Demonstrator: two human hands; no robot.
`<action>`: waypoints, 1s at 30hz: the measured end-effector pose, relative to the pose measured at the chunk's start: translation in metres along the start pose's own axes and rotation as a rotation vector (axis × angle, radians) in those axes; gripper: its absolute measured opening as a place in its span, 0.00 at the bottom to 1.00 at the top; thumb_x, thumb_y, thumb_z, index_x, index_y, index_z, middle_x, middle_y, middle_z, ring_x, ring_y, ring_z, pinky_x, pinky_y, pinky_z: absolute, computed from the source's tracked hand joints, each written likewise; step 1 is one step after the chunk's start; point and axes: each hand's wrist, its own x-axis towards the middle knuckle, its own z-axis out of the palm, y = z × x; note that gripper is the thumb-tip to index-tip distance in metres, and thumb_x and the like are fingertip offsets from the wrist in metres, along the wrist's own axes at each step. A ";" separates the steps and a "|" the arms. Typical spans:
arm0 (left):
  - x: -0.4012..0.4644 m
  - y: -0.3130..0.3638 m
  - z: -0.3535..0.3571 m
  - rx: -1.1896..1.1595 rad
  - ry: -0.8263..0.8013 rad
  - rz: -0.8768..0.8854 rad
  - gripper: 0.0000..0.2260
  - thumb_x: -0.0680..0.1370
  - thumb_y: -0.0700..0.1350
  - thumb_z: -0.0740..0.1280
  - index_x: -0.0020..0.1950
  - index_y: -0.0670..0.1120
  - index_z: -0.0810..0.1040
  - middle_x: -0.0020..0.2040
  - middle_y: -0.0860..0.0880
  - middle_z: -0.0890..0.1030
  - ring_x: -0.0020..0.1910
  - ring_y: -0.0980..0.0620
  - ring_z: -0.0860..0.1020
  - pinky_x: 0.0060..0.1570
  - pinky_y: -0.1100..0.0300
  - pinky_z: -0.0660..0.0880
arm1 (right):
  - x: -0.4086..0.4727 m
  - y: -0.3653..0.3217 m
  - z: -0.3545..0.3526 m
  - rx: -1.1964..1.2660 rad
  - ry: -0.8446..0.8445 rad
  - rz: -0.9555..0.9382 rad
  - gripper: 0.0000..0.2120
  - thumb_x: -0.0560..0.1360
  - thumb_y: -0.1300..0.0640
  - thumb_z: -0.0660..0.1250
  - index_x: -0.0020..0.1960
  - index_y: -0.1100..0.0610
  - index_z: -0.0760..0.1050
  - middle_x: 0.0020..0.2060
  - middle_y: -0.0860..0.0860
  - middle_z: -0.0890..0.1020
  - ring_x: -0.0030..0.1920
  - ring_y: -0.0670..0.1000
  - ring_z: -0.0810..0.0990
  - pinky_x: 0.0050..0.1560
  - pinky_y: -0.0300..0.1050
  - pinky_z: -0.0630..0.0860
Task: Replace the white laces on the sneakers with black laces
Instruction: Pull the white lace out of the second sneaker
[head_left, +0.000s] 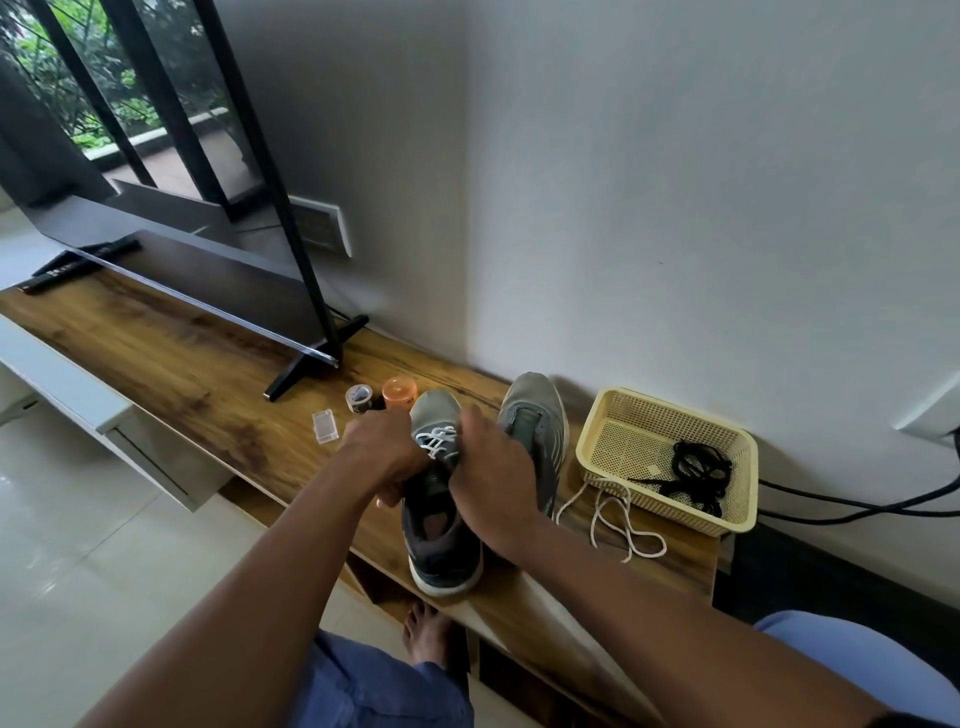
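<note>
Both forearms are reaching forward from the bottom edge, and below them blue trousers (384, 686) and a bare foot (423, 631) are showing. On the wooden shelf (171, 353) the near sneaker (441, 540) is standing with its heel toward the camera. The left hand (382, 449) is curling against the sneaker's left side, and the right hand (491, 478) is covering the tongue area from the right. The fingertips of both hands are hiding behind the hands themselves, so I cannot tell exactly what they are pinching; they seem to be holding the shoe at the white laces (436, 439), which are still crossing the front eyelets between the two hands.

The second sneaker (535, 431) is lying just beside, to the right, partly hidden by the right hand, with no lace visible on it. A loose white lace (618, 525) is lying on the shelf near it, one end passing under the yellow basket (613, 415). Inside this basket the black laces (698, 467) are lying in a tangle, well apart from both hands.

Behind the left hand are standing an orange lid (400, 392), a roll of tape (358, 399) and a small clear box (325, 427). Further left a television (208, 218) is standing, cut off by the frame, with a remote (78, 262) under it that is hard to make out.
</note>
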 end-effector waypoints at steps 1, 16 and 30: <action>0.000 -0.002 0.000 -0.006 -0.011 0.000 0.08 0.80 0.43 0.68 0.53 0.38 0.79 0.38 0.41 0.87 0.34 0.45 0.87 0.42 0.49 0.87 | 0.003 0.002 -0.003 0.024 0.001 0.029 0.09 0.77 0.64 0.62 0.55 0.55 0.68 0.45 0.53 0.80 0.40 0.58 0.79 0.37 0.52 0.71; 0.023 -0.005 0.018 0.275 0.141 0.247 0.08 0.72 0.49 0.76 0.51 0.56 0.84 0.52 0.52 0.83 0.51 0.50 0.82 0.47 0.55 0.80 | 0.031 0.034 -0.033 -0.261 0.160 -0.038 0.08 0.69 0.59 0.67 0.47 0.54 0.80 0.46 0.52 0.78 0.48 0.56 0.74 0.47 0.52 0.72; 0.029 -0.014 0.015 -0.076 0.273 0.107 0.08 0.71 0.38 0.77 0.36 0.48 0.82 0.37 0.49 0.84 0.37 0.50 0.85 0.36 0.56 0.83 | 0.011 0.009 -0.017 -0.235 -0.111 -0.071 0.11 0.76 0.51 0.69 0.38 0.51 0.71 0.32 0.48 0.74 0.36 0.55 0.81 0.32 0.47 0.77</action>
